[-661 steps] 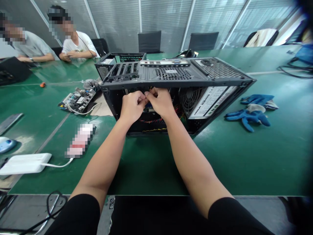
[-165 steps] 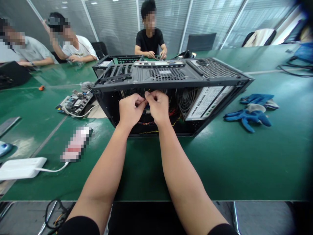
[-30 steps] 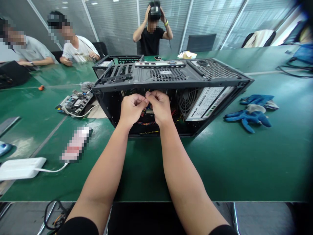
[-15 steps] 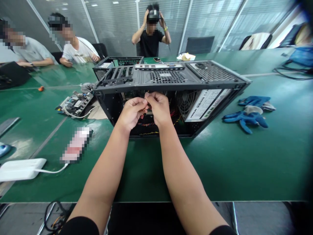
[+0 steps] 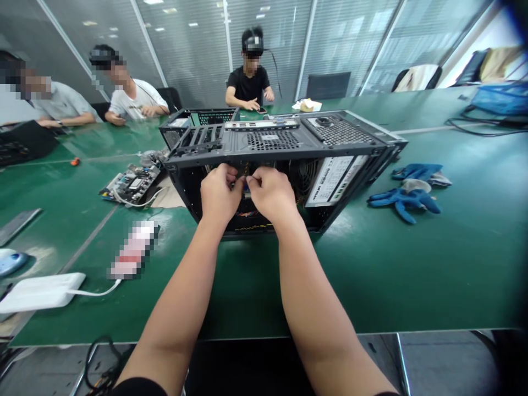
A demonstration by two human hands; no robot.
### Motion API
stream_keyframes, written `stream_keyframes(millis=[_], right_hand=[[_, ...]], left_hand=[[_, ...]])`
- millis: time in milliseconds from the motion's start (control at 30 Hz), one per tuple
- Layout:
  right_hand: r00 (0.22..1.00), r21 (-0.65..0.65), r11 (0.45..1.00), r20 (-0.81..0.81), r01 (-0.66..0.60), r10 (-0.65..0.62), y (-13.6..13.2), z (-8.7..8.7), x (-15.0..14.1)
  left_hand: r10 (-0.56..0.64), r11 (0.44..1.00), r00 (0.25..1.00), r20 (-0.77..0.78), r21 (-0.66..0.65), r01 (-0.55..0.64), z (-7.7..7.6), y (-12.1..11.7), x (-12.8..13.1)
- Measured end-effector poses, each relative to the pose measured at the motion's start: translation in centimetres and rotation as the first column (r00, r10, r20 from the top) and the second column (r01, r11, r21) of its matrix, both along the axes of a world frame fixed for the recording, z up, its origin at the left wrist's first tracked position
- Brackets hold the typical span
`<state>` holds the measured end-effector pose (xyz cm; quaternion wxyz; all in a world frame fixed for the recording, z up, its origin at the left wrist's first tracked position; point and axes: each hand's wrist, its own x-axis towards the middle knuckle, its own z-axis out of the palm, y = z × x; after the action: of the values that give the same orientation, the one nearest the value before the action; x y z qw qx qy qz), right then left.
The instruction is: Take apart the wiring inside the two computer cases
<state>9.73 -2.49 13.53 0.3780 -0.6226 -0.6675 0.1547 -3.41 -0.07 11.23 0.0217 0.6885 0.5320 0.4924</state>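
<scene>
A black computer case (image 5: 268, 144) lies on its side on the green table, its open side facing me. Both my hands reach in through this opening. My left hand (image 5: 220, 192) has its fingers curled and pressed towards the thumb; whatever is between them is hidden. Beside it, my right hand (image 5: 270, 190) pinches at a thin yellow-and-black cable (image 5: 246, 169), which runs upward between the hands. Coloured wires (image 5: 247, 213) hang lower in the case. To the right of my hands sit a fan (image 5: 304, 173) and a labelled power supply (image 5: 336, 180). My fingertips are partly hidden.
Blue gloves (image 5: 406, 201) lie right of the case. A bare circuit board (image 5: 134, 181), a phone (image 5: 135, 250) and a white power bank (image 5: 43, 291) are on the left. Another case (image 5: 206, 115) stands behind. Several people sit across the green table (image 5: 437, 275).
My hands, which met at the fingertips around orange wires, are now slightly apart and lower inside the case. The person opposite has lowered their hands from the headset to the table.
</scene>
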Motion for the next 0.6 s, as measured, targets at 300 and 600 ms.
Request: stream_keyframes(millis=[300, 600], right_hand=[[0.998, 0.031, 0.999, 0.060, -0.039, 0.037, -7.3, -2.0, 9.7], [0.934, -0.062, 0.933, -0.014, 0.354, -0.356, -5.1, -9.5, 16.5]], left_hand=[[0.211, 0.767, 0.974, -0.081, 0.631, -0.114, -1.6, -5.5, -3.5], [0.348, 0.930, 0.937, 0.039, 0.113, -0.351, -5.5, -4.7, -8.0]])
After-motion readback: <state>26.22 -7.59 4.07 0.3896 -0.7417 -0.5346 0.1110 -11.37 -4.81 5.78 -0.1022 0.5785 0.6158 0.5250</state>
